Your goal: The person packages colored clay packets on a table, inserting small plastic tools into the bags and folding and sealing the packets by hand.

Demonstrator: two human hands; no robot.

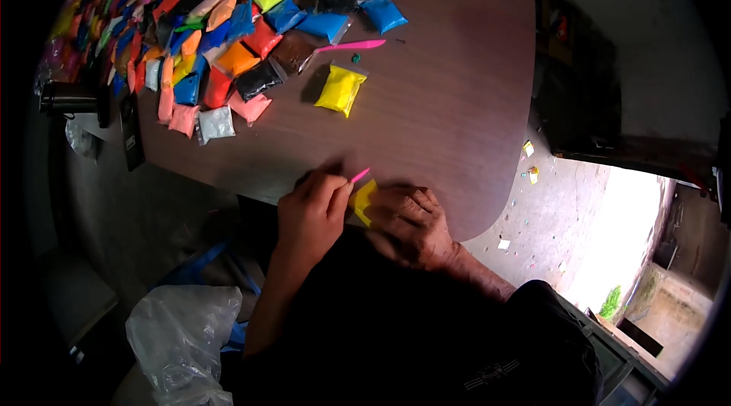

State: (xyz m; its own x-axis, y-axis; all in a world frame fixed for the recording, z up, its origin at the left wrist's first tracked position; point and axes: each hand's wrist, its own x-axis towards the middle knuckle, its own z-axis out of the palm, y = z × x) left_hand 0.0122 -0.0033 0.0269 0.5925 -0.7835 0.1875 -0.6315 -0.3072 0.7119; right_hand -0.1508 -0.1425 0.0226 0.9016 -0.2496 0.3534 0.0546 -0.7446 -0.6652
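Near the table's front edge, my left hand (pixel 314 199) is closed in a pinch on a small pink plastic stick (pixel 360 175), whose tip sticks out toward the right. Just beside it, my right hand (pixel 413 222) is closed on a yellow packet (pixel 365 203); the fingers cover much of it. The two hands almost meet at the packet. Farther up the table lies another yellow packet (pixel 341 90) in clear plastic, apart from both hands. A longer pink plastic tool (pixel 352 46) rests above that one.
Many colourful packets (pixel 236 60) are heaped across the table's left and back. A dark flat object (pixel 131 132) lies at the left table edge. Below left is a clear plastic bag (pixel 183 337). Scraps (pixel 533 175) litter the floor to the right, near a bright opening.
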